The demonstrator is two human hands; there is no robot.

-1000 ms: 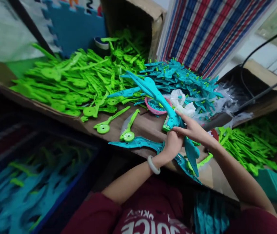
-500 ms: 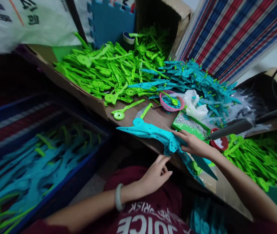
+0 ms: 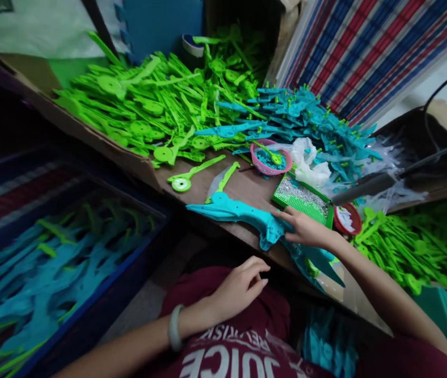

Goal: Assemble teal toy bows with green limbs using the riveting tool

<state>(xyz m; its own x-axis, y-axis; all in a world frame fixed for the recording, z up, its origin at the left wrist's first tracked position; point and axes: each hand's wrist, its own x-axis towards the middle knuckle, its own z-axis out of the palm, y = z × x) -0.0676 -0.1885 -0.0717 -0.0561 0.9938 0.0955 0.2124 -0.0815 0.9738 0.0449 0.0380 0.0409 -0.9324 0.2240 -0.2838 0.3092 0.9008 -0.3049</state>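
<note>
A long teal plastic toy piece [image 3: 243,211], with a pointed left end and a bladed right end, lies along the front edge of the work table. My right hand [image 3: 306,227] grips it right of the middle, index finger laid over the top; its other fingers are partly hidden. In front of the table edge, over my lap, my left hand [image 3: 241,286] is free of the piece, its fingers loosely bent and apart. Just behind the piece lie a lime-green arm [image 3: 225,181] and another green part with a round disc [image 3: 181,183].
Green parts [image 3: 148,105] heap at the back left, teal parts [image 3: 310,113] behind. A pink basket [image 3: 270,168], a green tray of screws [image 3: 280,198], a red bowl [image 3: 339,223] and a grey tool [image 3: 365,188] stand near my right hand. A blue crate [image 3: 129,275] sits lower left.
My left hand has drawn back from the toy piece toward my lap. My right hand stays on the piece, which has barely moved. The camera view has shifted slightly.
</note>
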